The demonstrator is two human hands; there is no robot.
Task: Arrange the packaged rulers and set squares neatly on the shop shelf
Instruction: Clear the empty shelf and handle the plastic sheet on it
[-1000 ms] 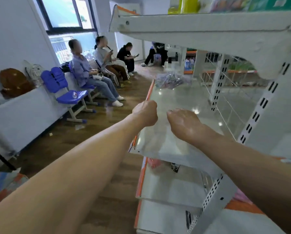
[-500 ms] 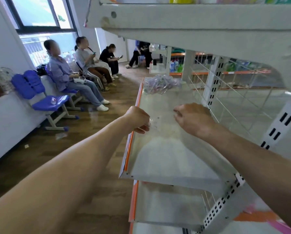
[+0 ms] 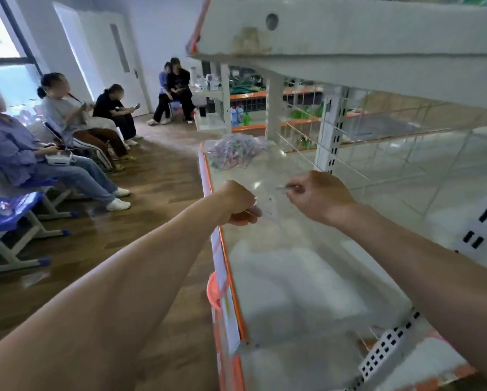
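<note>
Head view shows the left hand (image 3: 241, 203) and right hand (image 3: 321, 197) each pinching one clear packet (image 3: 270, 203) just above the shelf (image 3: 293, 263); next it probably needs laying flat, with the pile of packets (image 3: 234, 150) waiting at the far end.

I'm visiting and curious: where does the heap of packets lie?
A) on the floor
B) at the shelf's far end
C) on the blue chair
B: the heap of packets lies on the shelf, past the left hand and right hand pinching a clear packet.
</note>
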